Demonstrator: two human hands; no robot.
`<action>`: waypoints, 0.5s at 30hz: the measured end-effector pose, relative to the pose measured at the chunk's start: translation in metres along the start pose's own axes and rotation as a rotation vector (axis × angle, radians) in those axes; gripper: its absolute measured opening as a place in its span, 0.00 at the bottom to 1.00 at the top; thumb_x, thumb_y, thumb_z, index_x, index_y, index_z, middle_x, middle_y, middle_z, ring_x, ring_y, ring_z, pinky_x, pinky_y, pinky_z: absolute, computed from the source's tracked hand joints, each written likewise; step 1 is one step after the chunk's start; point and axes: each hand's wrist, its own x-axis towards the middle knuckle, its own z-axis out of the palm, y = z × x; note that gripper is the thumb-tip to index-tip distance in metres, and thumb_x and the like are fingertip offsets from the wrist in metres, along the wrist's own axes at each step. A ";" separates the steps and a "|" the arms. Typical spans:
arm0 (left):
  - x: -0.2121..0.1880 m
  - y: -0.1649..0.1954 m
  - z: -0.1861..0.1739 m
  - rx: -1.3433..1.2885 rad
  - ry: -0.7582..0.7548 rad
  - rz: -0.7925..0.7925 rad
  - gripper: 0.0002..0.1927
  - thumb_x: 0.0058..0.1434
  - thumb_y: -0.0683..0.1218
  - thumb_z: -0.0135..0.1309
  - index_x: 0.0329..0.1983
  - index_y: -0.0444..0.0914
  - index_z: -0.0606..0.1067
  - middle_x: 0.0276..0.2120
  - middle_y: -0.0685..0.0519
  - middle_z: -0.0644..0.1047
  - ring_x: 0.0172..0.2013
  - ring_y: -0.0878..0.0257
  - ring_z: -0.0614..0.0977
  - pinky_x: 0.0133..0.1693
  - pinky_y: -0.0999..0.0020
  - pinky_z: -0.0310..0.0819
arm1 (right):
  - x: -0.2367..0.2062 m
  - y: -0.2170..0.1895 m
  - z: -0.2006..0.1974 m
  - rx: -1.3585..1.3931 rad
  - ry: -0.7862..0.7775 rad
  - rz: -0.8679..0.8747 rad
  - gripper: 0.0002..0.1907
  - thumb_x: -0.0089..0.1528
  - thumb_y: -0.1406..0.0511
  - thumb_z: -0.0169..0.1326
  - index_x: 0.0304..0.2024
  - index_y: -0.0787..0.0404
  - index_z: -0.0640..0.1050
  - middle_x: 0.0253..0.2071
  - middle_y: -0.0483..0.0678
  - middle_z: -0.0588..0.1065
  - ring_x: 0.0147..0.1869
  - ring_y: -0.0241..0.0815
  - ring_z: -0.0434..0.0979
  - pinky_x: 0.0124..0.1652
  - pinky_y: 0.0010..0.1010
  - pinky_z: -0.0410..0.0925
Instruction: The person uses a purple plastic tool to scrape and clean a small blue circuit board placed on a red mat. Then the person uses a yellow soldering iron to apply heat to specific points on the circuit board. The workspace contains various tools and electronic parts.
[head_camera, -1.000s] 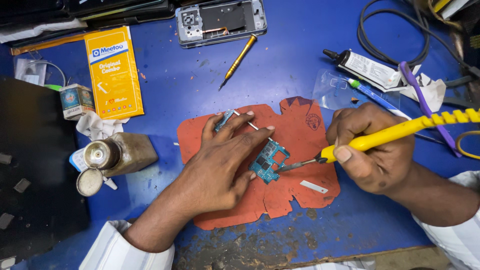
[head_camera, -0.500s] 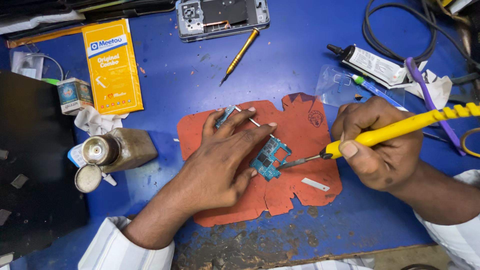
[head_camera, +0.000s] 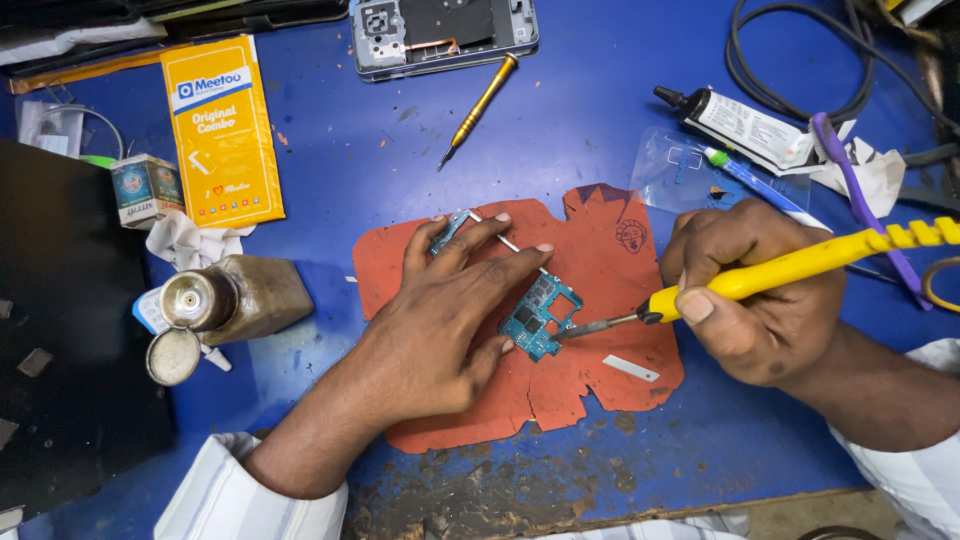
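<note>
Two hands work at one small board (head_camera: 540, 315) lying on the red mat (head_camera: 600, 400) on the table (head_camera: 380, 180). Left hand (head_camera: 440, 320) lies flat with fingers spread, pinning the board; right hand (head_camera: 750, 290) grips a yellow soldering iron (head_camera: 800, 265), tip at the board's right edge. Keeping the pressing fingers clear of the tip seems wise. Against the earlier frame, poses barely differ.

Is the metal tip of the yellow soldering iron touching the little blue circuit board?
Touching: the head view shows the yellow soldering iron's metal tip meeting the small blue circuit board's right edge.
</note>
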 end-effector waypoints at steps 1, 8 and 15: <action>0.000 0.000 0.000 0.001 0.001 0.000 0.43 0.47 0.41 0.60 0.70 0.41 0.64 0.61 0.47 0.74 0.71 0.45 0.61 0.70 0.38 0.38 | 0.000 0.000 0.000 -0.003 -0.001 -0.001 0.07 0.67 0.68 0.53 0.39 0.62 0.68 0.27 0.43 0.68 0.27 0.32 0.70 0.31 0.26 0.67; 0.000 0.001 0.000 0.008 -0.001 0.001 0.44 0.47 0.41 0.60 0.70 0.41 0.64 0.61 0.47 0.74 0.72 0.46 0.61 0.70 0.38 0.38 | 0.001 0.001 0.000 0.003 0.004 -0.004 0.07 0.67 0.68 0.53 0.39 0.62 0.68 0.28 0.43 0.67 0.27 0.33 0.70 0.30 0.26 0.67; 0.001 0.006 -0.004 0.073 0.089 0.016 0.41 0.50 0.46 0.64 0.68 0.37 0.65 0.61 0.46 0.73 0.66 0.48 0.68 0.67 0.42 0.47 | 0.007 -0.001 -0.008 0.003 0.211 -0.021 0.09 0.65 0.65 0.54 0.39 0.62 0.67 0.23 0.47 0.68 0.23 0.34 0.67 0.27 0.26 0.63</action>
